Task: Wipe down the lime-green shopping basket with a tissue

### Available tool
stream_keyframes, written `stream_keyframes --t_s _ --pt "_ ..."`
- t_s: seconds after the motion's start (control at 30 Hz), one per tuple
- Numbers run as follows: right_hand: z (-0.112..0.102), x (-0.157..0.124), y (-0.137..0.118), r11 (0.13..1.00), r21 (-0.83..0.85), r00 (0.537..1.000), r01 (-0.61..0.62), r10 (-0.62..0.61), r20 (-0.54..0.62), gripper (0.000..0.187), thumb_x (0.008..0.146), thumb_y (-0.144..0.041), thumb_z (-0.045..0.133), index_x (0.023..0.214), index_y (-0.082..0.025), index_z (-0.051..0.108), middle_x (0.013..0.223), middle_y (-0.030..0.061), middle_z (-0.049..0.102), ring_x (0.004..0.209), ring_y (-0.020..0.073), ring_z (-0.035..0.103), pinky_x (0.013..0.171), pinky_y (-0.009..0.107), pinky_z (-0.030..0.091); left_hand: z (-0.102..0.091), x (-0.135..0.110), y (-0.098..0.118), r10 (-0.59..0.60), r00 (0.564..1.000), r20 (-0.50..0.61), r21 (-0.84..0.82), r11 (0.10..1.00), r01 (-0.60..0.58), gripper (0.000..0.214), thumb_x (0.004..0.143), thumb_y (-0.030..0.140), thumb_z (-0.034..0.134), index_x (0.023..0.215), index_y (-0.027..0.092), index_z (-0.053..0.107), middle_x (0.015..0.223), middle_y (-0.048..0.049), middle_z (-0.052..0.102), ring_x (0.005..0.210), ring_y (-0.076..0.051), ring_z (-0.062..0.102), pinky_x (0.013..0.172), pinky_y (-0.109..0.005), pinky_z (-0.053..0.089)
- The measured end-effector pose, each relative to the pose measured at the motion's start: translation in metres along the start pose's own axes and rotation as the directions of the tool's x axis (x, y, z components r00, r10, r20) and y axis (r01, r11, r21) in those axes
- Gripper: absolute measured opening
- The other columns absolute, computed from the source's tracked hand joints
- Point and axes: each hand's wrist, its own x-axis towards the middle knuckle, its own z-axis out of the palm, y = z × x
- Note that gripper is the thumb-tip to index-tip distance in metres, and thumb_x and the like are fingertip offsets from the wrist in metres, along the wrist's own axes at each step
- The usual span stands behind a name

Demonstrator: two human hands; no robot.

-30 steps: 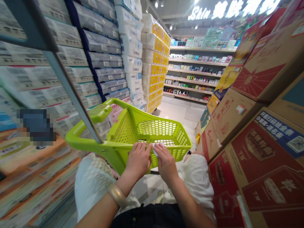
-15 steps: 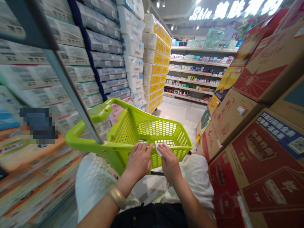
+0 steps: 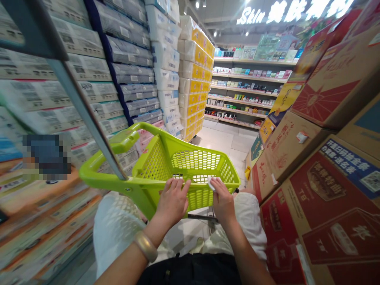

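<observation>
A lime-green plastic shopping cart [image 3: 145, 192] stands across my lap, with perforated basket walls and a looped handle on the left. My left hand [image 3: 173, 199], with a gold bangle at the wrist, rests on the near rim, its fingers hooked over it. On the same rim, farther right, my right hand [image 3: 222, 200] presses a folded white wipe [image 3: 211, 183] under its fingers. Most of the wipe is hidden by that hand. A slanting metal pole [image 3: 89, 122] with a dark grey upper part crosses the left side in front of the cart's handle.
Stacked packs of paper goods [image 3: 130, 67] line the left, with yellow-and-white packs [image 3: 194, 79] farther back. Red and brown cartons [image 3: 323, 198] crowd the right side. Shelves of small boxes and bottles [image 3: 243, 89] stand beyond a tiled floor [image 3: 219, 136].
My right hand has slid along the rim to the right with the wipe, away from my left hand. The left hand stays on the rim.
</observation>
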Motion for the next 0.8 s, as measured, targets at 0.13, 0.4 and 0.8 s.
stream_keyframes --t_s 0.13,0.4,0.8 --pt "-0.002 0.001 0.008 0.996 -0.067 0.997 -0.066 0.063 -0.050 0.044 0.086 -0.007 0.042 0.119 -0.020 0.068 0.122 0.0093 0.069 0.126 0.0252 0.057 0.108 0.049 0.045 0.000 0.001 0.001 -0.015 1.000 0.003 0.001 1.000 0.015 0.051 0.078 0.025 0.063 0.128 0.017 0.056 0.113 -0.0113 0.060 0.108 -0.028 0.050 0.105 -0.043 0.028" --pt "-0.003 -0.002 0.011 1.000 0.009 1.000 0.010 -0.010 -0.001 0.044 0.088 -0.008 0.042 0.121 -0.023 0.067 0.124 0.0072 0.068 0.127 0.0230 0.056 0.107 0.047 0.046 0.001 0.000 0.000 -0.009 1.000 0.008 -0.008 1.000 0.009 0.053 0.078 0.025 0.064 0.130 0.018 0.055 0.114 -0.0110 0.060 0.109 -0.028 0.049 0.105 -0.042 0.029" --pt "-0.008 -0.004 0.015 1.000 0.013 1.000 0.028 -0.028 -0.003 0.046 0.088 -0.007 0.041 0.122 -0.022 0.066 0.125 0.0074 0.068 0.128 0.0219 0.055 0.108 0.045 0.046 0.000 -0.001 0.000 -0.001 1.000 0.011 -0.005 1.000 0.002 0.052 0.079 0.025 0.061 0.129 0.018 0.054 0.115 -0.0116 0.059 0.110 -0.028 0.049 0.106 -0.043 0.028"
